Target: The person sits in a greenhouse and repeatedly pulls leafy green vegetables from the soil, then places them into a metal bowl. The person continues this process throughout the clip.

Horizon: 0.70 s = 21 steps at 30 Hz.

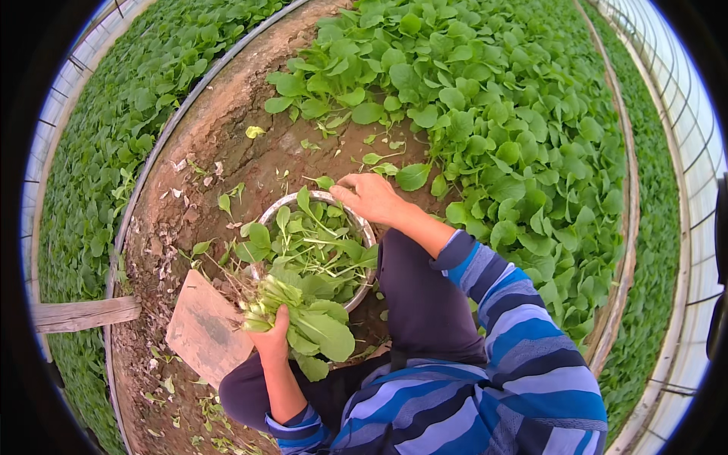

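Note:
My left hand (272, 338) is closed around a bunch of leafy greens (307, 318), thumb across the pale stems. Thin roots with soil point to the left, and the broad leaves spread right. Below and beyond the bunch stands a round basin (363, 224) with a whitish rim, holding loose leaves and stems (318, 239). Over the basin's far right rim is my right hand (372, 196), palm down with fingers bent. A small green leaf (324, 182) lies at its fingertips; whether they pinch it is unclear.
A flat board (202, 330) rests beside my left knee. Dense leafy plants (512, 125) grow ahead and to the right. Dropped leaves dot the bare soil (227, 136). A wooden post (85, 314) and a pale curved pipe (165, 125) are at left.

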{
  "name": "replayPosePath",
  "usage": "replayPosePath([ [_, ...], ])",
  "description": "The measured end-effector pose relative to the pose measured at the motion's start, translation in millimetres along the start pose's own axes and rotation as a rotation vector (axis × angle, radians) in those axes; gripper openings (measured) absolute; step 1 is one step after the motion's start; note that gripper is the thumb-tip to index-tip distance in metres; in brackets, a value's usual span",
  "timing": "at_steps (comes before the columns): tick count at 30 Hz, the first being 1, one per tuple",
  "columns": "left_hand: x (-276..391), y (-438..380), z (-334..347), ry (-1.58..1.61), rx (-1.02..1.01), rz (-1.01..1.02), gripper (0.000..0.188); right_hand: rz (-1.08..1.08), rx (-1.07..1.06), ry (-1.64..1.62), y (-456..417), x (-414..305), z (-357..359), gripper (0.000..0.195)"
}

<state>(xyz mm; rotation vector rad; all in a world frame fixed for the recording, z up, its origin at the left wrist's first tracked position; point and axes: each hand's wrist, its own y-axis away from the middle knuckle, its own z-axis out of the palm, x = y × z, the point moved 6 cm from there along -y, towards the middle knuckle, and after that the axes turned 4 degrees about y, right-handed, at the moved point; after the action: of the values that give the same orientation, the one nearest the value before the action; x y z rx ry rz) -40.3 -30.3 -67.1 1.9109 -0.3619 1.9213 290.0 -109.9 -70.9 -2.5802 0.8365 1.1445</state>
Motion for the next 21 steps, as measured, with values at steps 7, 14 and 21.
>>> replayPosePath([
  [7,-13.1,-15.0,23.4,-0.221,0.039,-0.088,0.040,0.298,-0.127,0.844,-69.7,248.7,2.3,0.032],
  [14,-20.1,-15.5,30.5,-0.076,0.028,-0.169,0.053,0.168,-0.313,1.463,-112.0,343.9,7.3,0.039],
  [21,-24.3,-10.6,35.1,-0.087,0.031,-0.350,0.060,0.222,-0.628,1.912,-127.7,429.0,7.9,0.049],
])
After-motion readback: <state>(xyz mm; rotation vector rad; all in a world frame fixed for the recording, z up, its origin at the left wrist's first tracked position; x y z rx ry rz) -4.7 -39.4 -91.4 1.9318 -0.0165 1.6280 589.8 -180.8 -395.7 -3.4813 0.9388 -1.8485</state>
